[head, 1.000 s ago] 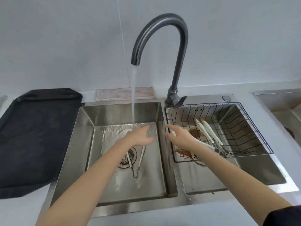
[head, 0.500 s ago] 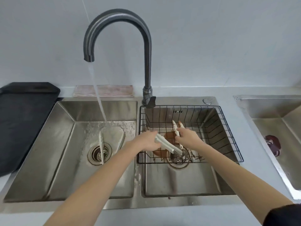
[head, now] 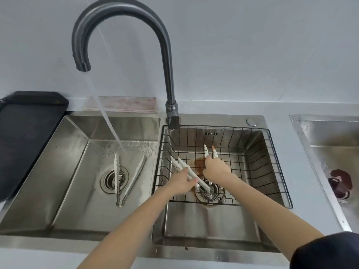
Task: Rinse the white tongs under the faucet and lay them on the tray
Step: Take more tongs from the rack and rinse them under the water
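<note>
Over wire basket (head: 272,164) | both hands now grip tongs | unchanged since half-second ago

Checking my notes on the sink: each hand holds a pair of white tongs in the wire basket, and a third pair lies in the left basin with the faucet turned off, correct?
Not quite: the faucet is running, as the head view shows, its stream landing in the left basin near the third pair. The rest holds: the left hand and right hand each grip white tongs in the wire basket.

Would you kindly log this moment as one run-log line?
left hand: grips tongs in wire basket | right hand: grips second tongs | third tongs: left basin | faucet: running | tray: no tongs
</note>
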{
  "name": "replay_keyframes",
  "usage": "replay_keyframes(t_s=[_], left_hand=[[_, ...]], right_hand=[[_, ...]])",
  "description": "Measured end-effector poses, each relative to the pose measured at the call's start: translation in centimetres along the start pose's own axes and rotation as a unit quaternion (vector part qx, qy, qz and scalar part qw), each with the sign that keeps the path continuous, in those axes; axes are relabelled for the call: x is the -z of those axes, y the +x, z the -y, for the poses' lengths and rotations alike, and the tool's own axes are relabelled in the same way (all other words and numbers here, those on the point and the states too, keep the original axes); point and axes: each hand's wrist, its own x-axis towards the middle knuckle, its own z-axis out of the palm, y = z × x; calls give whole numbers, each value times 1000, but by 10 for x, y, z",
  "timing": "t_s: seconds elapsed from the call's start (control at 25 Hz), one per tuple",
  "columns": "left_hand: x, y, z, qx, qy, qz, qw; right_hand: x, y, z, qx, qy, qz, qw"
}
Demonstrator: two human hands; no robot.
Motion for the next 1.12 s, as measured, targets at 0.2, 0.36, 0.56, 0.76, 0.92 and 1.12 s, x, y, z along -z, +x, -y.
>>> replay_keyframes(t_s=[0.2,0.36,0.56,0.76,0.92,1.12], left_hand=[[-1,-2,-1,16,-158,-18,987],[0,-14,-2,-2,-185,-34,982],[3,-43,0,-45,-221,-72,972],[12,-71,8,-101,-216,-144,960],[27,-86,26,-106,-287,-188,933],[52,-100,68,-76,-369,-209,902]], right_hand=[[-3,1,-1,-16,57,7,998],[-1,-12,-4,-23,145,-14,989],[2,-33,1,-16,240,-70,968],[2,-58,18,-10,290,-94,952],[2,-77,44,-1,362,-96,927],[-4,-91,93,31,398,-111,910]])
